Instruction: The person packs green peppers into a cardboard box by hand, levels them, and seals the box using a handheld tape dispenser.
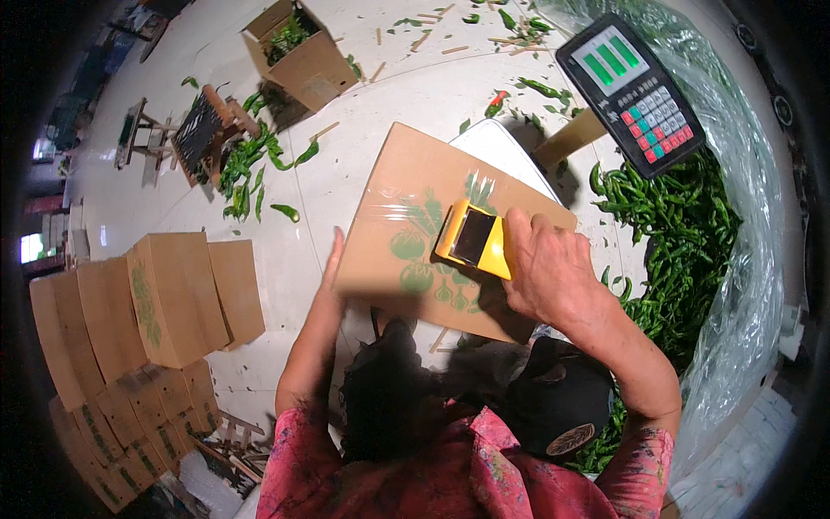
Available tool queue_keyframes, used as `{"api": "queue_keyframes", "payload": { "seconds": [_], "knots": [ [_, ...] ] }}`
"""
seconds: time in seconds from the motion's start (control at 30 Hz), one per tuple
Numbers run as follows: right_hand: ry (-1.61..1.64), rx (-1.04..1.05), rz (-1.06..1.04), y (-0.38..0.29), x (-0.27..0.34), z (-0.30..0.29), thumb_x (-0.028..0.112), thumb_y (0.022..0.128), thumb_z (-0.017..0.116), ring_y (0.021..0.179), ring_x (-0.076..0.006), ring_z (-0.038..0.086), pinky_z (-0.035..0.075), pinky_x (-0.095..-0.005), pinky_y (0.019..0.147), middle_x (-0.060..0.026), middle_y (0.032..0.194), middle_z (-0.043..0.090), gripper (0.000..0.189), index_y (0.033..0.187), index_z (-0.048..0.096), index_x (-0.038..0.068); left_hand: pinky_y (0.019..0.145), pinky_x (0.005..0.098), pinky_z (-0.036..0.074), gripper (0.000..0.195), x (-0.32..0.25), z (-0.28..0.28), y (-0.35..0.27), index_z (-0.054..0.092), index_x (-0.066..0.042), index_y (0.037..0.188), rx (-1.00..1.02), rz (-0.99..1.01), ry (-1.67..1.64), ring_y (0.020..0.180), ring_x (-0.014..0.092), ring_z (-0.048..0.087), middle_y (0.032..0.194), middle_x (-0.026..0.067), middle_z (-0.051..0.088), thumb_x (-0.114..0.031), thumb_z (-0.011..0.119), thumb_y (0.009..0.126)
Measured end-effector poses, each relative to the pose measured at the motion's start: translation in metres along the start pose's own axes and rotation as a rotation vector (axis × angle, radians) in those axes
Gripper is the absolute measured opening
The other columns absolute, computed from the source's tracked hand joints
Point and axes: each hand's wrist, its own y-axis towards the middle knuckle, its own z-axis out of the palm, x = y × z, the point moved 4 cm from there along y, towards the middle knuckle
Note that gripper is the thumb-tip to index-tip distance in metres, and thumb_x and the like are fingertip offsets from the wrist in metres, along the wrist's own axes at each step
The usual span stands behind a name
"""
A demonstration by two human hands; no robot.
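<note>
A cardboard box (376, 172) with green vegetable prints lies before me, partly over the white platform (502, 152) of a digital scale. My right hand (551, 266) grips a yellow tape dispenser (496, 250), held against or just above the box top. Shiny clear tape (392, 211) runs across the cardboard to the left of the dispenser. Along the box's left side rests my left hand (334, 259); its fingers are mostly hidden by the box edge, so its grip cannot be judged.
The scale's display (629, 94) stands on a post at upper right. Green peppers (674, 253) are heaped on the right beside clear plastic sheeting (746, 272). Closed boxes (175, 298) are stacked at left. An open box (311, 71), a small stool (204, 133) and loose peppers (243, 172) occupy the floor ahead.
</note>
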Motion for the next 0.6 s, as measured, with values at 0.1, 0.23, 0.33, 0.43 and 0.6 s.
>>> {"api": "queue_keyframes", "payload": {
  "seconds": [0.1,0.23,0.33,0.43,0.6],
  "knots": [
    [0.018,0.118,0.027,0.025,0.027,0.007,0.013,0.071,0.077,0.081,-0.0424,0.068,0.056,-0.0496,0.07,-0.0246,0.093,0.063,0.049,0.107,0.045,0.001,0.114,0.0405,0.041,0.067,-0.045,-0.042,-0.026,0.043,-0.006,0.152,-0.089,0.092,0.197,0.135,0.024,0.051,0.149,0.011,0.053,-0.055,0.029,0.109],
    [-0.053,0.05,-0.038,0.053,0.052,0.013,0.012,0.068,0.082,0.083,-0.0352,0.072,0.059,-0.0413,0.07,-0.0235,0.089,0.067,0.047,0.103,0.053,-0.003,0.113,0.0413,0.039,0.058,-0.146,0.039,-0.021,0.051,-0.005,0.146,-0.384,0.418,0.983,0.136,0.028,0.051,0.149,0.0116,0.055,-0.044,0.044,0.105],
    [-0.106,0.07,-0.062,0.054,0.058,0.008,0.014,0.067,0.083,0.084,-0.0353,0.072,0.06,-0.0407,0.07,-0.023,0.088,0.067,0.05,0.105,0.053,-0.003,0.116,0.0426,0.036,0.059,-0.161,0.102,0.003,0.044,-0.009,0.151,-0.367,0.818,1.6,0.141,0.035,0.045,0.152,0.0192,0.048,-0.044,0.046,0.104],
    [-0.066,-0.015,-0.071,0.04,0.054,0.011,0.012,0.069,0.081,0.083,-0.0363,0.072,0.06,-0.0418,0.07,-0.0228,0.088,0.067,0.047,0.104,0.052,-0.002,0.117,0.0466,0.035,0.064,-0.127,0.135,0.008,0.036,-0.012,0.156,-0.521,0.684,1.957,0.141,0.039,0.043,0.16,0.0183,0.036,-0.047,0.045,0.103],
    [-0.042,-0.016,-0.059,0.009,0.029,0.003,0.007,0.07,0.077,0.076,-0.0371,0.07,0.059,-0.0446,0.066,-0.024,0.087,0.064,0.043,0.102,0.049,-0.001,0.109,0.0503,0.043,0.062,-0.132,0.134,0.007,0.033,-0.02,0.157,-0.459,0.599,1.85,0.137,0.042,0.046,0.161,0.0187,0.032,-0.05,0.041,0.104]
  ]
}}
